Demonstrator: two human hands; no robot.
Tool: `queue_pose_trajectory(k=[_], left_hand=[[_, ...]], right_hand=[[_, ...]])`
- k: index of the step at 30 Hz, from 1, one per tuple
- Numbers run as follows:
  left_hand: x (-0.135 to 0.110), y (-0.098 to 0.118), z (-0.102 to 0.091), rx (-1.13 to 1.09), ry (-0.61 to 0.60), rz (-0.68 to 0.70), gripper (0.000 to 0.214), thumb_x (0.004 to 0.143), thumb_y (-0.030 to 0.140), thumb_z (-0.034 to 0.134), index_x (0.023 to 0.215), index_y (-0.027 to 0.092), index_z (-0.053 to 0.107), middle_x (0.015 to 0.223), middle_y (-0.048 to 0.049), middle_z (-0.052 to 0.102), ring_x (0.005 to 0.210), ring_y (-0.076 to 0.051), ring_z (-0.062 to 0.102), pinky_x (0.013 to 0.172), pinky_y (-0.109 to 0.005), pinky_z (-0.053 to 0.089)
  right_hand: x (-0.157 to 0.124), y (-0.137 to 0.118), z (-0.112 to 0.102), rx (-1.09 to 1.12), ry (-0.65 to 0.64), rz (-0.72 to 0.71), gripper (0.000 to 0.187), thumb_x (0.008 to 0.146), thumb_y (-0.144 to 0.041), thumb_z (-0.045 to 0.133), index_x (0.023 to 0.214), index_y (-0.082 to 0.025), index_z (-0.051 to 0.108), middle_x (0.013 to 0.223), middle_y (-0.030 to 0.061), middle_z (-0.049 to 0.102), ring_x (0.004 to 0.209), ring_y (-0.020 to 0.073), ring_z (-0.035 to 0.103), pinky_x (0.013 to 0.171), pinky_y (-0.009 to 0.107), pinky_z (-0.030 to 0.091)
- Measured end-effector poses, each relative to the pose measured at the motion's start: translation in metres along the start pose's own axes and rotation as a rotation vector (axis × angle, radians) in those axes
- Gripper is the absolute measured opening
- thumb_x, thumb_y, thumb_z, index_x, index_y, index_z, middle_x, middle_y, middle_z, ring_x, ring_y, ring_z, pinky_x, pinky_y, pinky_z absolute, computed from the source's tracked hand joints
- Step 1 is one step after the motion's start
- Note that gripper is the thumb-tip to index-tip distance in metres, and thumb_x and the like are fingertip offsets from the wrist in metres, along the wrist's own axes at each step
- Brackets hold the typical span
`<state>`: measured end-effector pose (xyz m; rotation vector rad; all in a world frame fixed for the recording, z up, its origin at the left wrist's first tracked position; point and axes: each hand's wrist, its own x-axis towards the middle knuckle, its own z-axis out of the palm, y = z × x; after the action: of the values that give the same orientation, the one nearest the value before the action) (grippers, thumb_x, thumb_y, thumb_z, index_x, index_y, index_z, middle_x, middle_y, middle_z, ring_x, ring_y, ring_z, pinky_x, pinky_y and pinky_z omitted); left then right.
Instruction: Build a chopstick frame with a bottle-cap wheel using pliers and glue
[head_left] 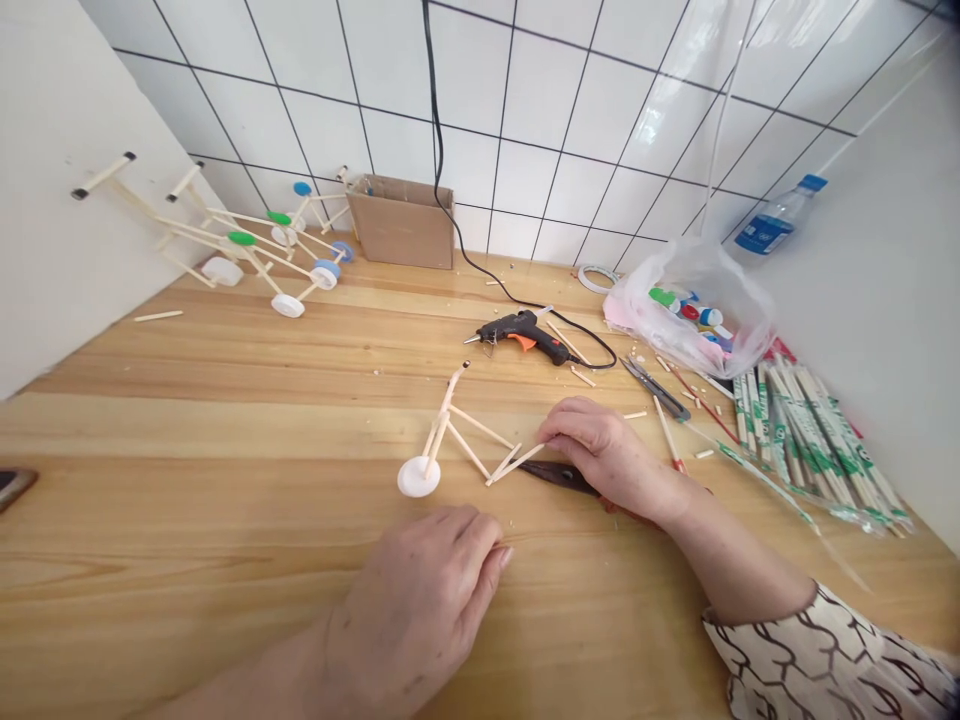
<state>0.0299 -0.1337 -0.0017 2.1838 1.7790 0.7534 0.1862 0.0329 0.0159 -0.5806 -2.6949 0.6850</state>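
Note:
A small model bicycle frame made of thin wooden sticks (470, 447) stands on the table in front of me, with one white bottle-cap wheel (418, 477) at its left end. My right hand (604, 455) pinches the upper end of a wooden stick (517, 464) at the frame's right side. Dark-jawed pliers (559, 475) lie partly under that hand, their handles mostly hidden. My left hand (435, 590) rests on the table just below the wheel, fingers curled and pressed together; no object shows in it.
A black glue gun (517, 330) lies behind the frame, its cord running up the wall. Right: a utility knife (654, 388), bundled sticks (817, 430), a plastic bag of caps (697, 310) and a bottle (780, 220). Back left: several stick bicycles (255, 250) and a cardboard box (405, 225).

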Motion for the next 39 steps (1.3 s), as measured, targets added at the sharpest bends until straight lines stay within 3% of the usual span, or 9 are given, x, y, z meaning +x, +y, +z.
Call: queue_pose_trajectory(k=[14, 39], left_hand=[[-0.0022, 0.0006, 0.0019, 0.014, -0.072, 0.004, 0.026, 0.091, 0.015, 0.035, 0.073, 0.019, 0.053, 0.067, -0.0006, 0.060, 0.060, -0.017, 0.056, 0.055, -0.029, 0.040], [-0.0015, -0.0015, 0.0026, -0.010, -0.094, -0.021, 0.026, 0.091, 0.016, 0.036, 0.073, 0.019, 0.053, 0.068, -0.0004, 0.060, 0.061, -0.016, 0.056, 0.056, -0.027, 0.040]], right_hand=[[0.0037, 0.0037, 0.0025, 0.020, -0.054, 0.004, 0.021, 0.086, -0.004, 0.049, 0.083, -0.017, 0.065, 0.081, 0.0036, 0.062, 0.080, 0.0152, 0.056, 0.074, 0.027, 0.044], [0.0057, 0.0078, 0.0074, -0.001, -0.050, 0.011, 0.019, 0.088, -0.008, 0.048, 0.086, -0.017, 0.064, 0.084, 0.0054, 0.063, 0.082, 0.0168, 0.056, 0.076, 0.030, 0.046]])
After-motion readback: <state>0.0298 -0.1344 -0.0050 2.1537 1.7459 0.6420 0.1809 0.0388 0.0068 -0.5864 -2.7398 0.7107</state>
